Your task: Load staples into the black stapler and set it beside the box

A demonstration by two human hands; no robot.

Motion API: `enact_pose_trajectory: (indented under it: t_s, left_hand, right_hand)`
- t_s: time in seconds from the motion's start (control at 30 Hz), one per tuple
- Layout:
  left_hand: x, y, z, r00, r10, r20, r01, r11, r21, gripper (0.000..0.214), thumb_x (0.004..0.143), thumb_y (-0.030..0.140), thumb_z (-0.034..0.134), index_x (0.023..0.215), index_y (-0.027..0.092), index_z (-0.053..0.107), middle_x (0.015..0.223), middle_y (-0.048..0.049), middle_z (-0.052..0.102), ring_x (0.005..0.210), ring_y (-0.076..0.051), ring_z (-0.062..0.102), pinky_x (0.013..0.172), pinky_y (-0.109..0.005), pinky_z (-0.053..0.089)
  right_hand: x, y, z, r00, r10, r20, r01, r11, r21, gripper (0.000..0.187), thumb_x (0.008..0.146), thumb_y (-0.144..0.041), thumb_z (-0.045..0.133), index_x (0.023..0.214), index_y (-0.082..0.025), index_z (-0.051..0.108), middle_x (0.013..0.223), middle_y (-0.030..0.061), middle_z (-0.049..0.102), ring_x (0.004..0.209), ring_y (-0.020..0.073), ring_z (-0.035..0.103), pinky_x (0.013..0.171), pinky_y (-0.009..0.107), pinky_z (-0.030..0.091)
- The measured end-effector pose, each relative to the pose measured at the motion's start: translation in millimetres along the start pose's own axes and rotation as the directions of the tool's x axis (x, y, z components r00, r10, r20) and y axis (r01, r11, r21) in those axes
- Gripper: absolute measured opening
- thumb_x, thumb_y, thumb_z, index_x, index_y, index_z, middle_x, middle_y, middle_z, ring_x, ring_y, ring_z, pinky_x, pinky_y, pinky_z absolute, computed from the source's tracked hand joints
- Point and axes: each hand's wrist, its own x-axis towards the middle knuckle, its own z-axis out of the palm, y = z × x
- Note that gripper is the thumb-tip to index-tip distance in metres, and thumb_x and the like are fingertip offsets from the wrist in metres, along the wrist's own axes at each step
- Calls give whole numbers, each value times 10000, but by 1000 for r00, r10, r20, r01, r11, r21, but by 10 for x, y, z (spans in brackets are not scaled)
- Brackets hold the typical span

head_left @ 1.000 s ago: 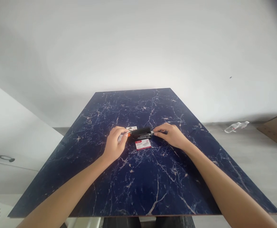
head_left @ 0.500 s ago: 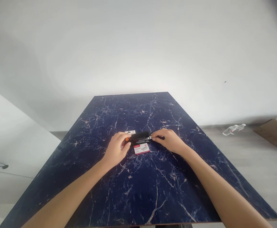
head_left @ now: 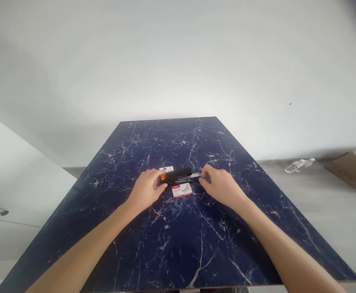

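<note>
The stapler (head_left: 180, 175) lies lengthwise across the middle of the table (head_left: 178, 240), black, long and low, with an orange end on the left and a metal strip along its front edge. The left hand (head_left: 145, 189) has its fingers closed on the orange end; the right hand (head_left: 219, 187) pinches the metal tip at the other end. Just in front of the stapler, touching or nearly so, lies a small red and white box (head_left: 182, 190), shut; its contents are hidden. A white card (head_left: 166, 168) peeks out behind. The tabletop is glossy dark blue with white marble veins. On the grey floor to the right lie a clear plastic bottle (head_left: 299, 164) and flat brown cardboard (head_left: 350, 171).
</note>
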Motion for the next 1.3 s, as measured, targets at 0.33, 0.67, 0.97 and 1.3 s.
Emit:
enact_pose_trajectory:
  t_s: [0.33,0.67,0.97,1.3]
  left_hand:
    - [-15,40,-24,999,-45,16,47,995,-90,306,901,231,668,1204,255,634,1026,-33,699,885,-212,686,761,-322,534]
    - [-3,23,-11,999,-47,-13,45,994,-104,270,901,259,673,1170,270,646,1016,-9,696,869,-194,688,747,-298,522]
    - [9,24,27,998,-45,-50,41,996,-80,289,862,253,711,1145,260,653,1040,-18,706,889,-205,693,778,-317,532]
    - [-1,82,52,995,-66,-75,63,997,-33,277,833,250,757,1081,230,636,1032,-34,709,916,-235,704,758,-331,545]
  right_hand:
    - [-42,-153,143,1000,-29,-4,29,1000,9,139,863,-182,499,832,-236,375,586,-47,524,467,132,411,513,263,214]
    - [-75,-234,295,990,-98,-97,104,993,60,177,792,-152,522,809,-232,365,630,-48,544,517,122,438,538,252,239]
    - [-29,-176,247,975,-216,-47,221,963,156,136,785,-180,528,780,-229,402,693,-24,600,581,143,493,601,267,299]
    - [45,-76,279,940,-340,21,323,908,267,134,834,-174,522,758,-221,421,728,-32,582,589,124,483,619,257,330]
